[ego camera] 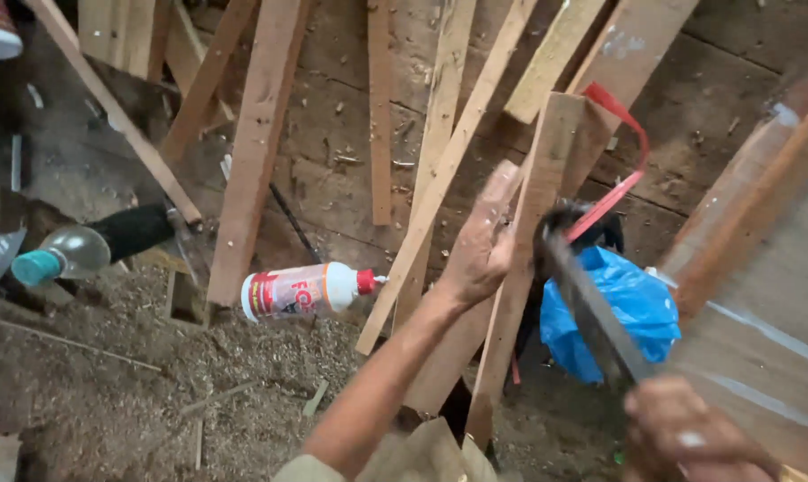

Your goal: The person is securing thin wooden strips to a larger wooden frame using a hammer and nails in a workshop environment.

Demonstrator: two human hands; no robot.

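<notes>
1. Left hand point(480, 245): bare, no glove, ring or watch; pale dust flecks on the fingers.
2. Left forearm: bare up to a short khaki sleeve point(310, 469) (only its edge shows).
3. Right hand point(689, 433): bare, blurred, a pale fingernail visible.
</notes>
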